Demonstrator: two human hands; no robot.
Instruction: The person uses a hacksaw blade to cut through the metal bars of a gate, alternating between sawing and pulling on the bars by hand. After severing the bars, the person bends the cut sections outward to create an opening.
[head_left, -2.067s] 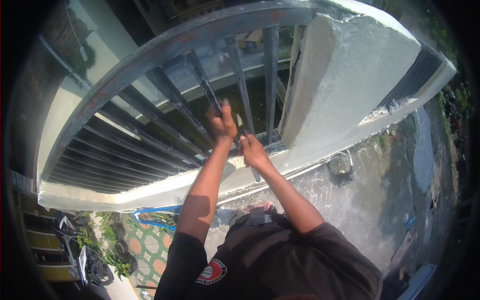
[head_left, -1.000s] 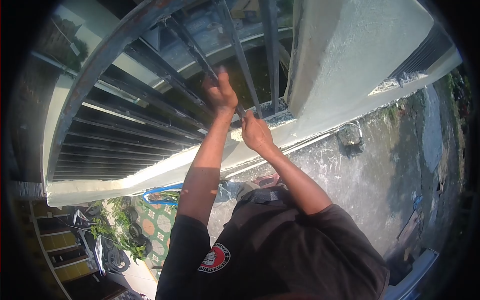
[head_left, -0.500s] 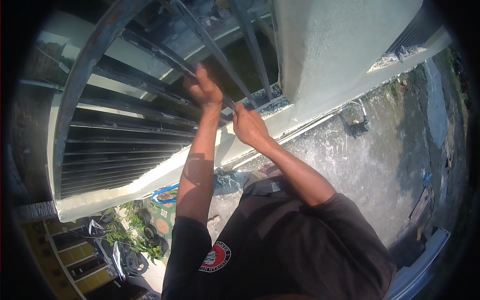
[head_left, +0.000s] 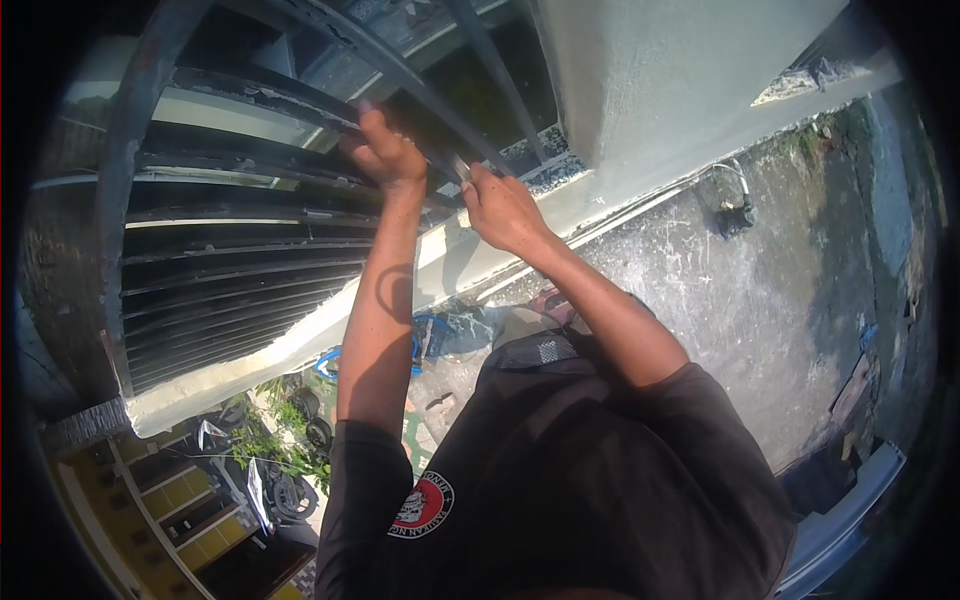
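Note:
My left hand (head_left: 386, 152) is closed around one of the dark metal bars (head_left: 265, 92) of a railing, its thumb pointing up along the bar. Flaking paint shows on several of the bars. Close beside it, my right hand (head_left: 503, 208) is closed on a small flat metal blade (head_left: 461, 168); its tip sticks out past the fingers toward the bars, and its handle is hidden in the fist. Both hands are near the bars' lower ends, just over the pale ledge (head_left: 431, 250) of the wall.
A pale pillar (head_left: 640, 90) stands right of the railing. A wire-handled container (head_left: 735, 215) rests on the concrete ground (head_left: 660, 270). Blue tubing (head_left: 328, 362) lies below the ledge. Plants (head_left: 262, 432) and a motorbike (head_left: 285, 490) are at lower left.
The view has shifted slightly. Both hands appear a little higher and further left, and the blade now shows beyond the right fist. The left hand keeps its grip on a bar.

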